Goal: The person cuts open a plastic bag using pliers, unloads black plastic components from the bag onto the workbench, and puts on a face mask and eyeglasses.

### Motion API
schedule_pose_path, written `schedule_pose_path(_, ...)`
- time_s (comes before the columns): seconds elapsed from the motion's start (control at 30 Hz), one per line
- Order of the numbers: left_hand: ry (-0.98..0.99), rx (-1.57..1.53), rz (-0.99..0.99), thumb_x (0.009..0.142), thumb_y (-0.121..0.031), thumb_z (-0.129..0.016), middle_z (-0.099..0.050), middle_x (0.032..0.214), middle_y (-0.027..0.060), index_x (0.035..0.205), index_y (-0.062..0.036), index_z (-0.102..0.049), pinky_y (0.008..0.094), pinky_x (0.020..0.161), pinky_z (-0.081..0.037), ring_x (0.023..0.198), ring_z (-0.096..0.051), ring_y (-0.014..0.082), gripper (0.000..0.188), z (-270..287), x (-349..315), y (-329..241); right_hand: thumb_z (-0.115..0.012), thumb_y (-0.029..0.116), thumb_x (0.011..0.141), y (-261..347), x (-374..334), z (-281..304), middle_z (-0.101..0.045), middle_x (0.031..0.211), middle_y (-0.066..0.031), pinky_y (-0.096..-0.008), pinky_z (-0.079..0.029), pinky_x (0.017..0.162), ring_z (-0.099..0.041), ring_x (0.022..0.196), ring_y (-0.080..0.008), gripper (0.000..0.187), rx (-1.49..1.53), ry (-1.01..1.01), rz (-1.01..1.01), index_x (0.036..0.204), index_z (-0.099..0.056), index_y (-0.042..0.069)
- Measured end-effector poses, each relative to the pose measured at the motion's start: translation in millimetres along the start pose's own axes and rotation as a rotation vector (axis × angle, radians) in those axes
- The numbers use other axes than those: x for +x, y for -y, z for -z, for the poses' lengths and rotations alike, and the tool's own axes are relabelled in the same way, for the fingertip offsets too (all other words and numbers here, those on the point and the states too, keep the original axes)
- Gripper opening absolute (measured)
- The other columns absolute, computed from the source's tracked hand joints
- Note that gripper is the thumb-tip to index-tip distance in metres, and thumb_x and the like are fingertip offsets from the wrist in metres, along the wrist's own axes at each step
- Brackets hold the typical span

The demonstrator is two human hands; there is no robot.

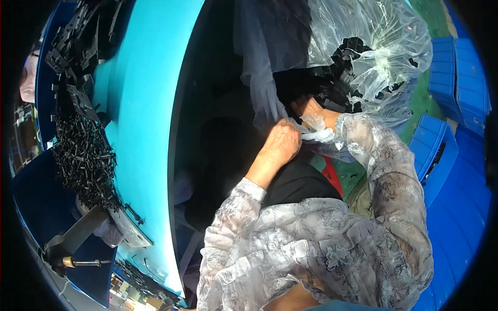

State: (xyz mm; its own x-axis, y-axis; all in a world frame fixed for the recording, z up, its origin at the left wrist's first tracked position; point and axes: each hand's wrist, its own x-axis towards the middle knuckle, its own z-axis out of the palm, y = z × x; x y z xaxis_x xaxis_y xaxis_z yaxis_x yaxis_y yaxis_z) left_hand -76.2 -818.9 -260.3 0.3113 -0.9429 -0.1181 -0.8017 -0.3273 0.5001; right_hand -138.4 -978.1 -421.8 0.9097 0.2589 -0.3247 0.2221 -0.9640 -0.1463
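A large clear plastic bag (384, 62) spreads open at the upper right, with many small black parts (353, 54) inside. My left hand (282, 141) is closed in a fist around the bag's gathered edge. Just beyond it, my right hand (311, 110) reaches into the bag's mouth, next to the black parts. A twisted strip of the plastic lies across that wrist. Shadow and plastic hide most of the right fingers, so whether they grip anything does not show.
A turquoise tabletop (145, 129) curves along the left, bearing a heap of small black parts (85, 155) and flat metal pieces. Dark blue bins (41, 202) stand at its far side. Blue crates (443, 78) stand on the green floor at right. Something red (330, 176) shows below the bag.
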Motion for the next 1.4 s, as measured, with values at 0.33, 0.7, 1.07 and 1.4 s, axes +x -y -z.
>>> schedule_pose_path(0.33,0.009,-0.052,-0.056,0.069,-0.017,-0.061,-0.058,0.067,0.0119,0.062,-0.0026,-0.059,0.0337,0.070,-0.045,0.069,-0.056,0.0263,0.016,1,3,1,-0.062,0.023,0.059,-10,-10,-6,-0.055,0.079,-0.0210,-0.0406,-0.041,0.072,-0.055,0.077,-0.0338,0.055,0.065,-0.195,0.122,0.105,-0.049,-0.004)
schedule_pose_path(0.7,-0.009,-0.123,-0.029,0.067,-0.018,-0.064,-0.058,0.069,0.0112,0.066,-0.0035,-0.059,0.0364,0.067,-0.047,0.074,-0.056,0.0286,0.015,7,0,-5,-0.063,0.021,0.063,-12,-58,62,-0.055,0.086,-0.0207,-0.0458,-0.034,0.092,-0.049,0.097,-0.0351,0.049,0.157,-0.243,0.025,0.098,-0.039,-0.003)
schedule_pose_path(1.07,-0.126,0.020,-0.081,0.068,-0.015,-0.063,-0.058,0.095,0.0138,0.070,-0.0042,-0.063,0.0333,0.067,-0.048,0.079,-0.054,0.0263,0.011,14,-2,-8,-0.070,0.022,0.057,-56,-94,124,-0.052,0.084,-0.0235,-0.0429,-0.040,0.074,-0.051,0.079,-0.0393,0.049,0.302,-0.333,-0.452,0.088,-0.042,-0.005)
schedule_pose_path(1.4,0.198,0.146,-0.065,0.070,-0.025,-0.057,-0.059,0.088,0.0100,0.069,-0.0103,-0.066,0.0338,0.071,-0.047,0.087,-0.054,0.0259,0.017,1,5,-10,-0.082,0.039,0.051,-49,-151,175,-0.051,0.079,-0.0197,-0.0395,-0.041,0.056,-0.050,0.067,-0.0364,0.072,-0.159,-0.901,-0.390,0.090,-0.048,-0.011)
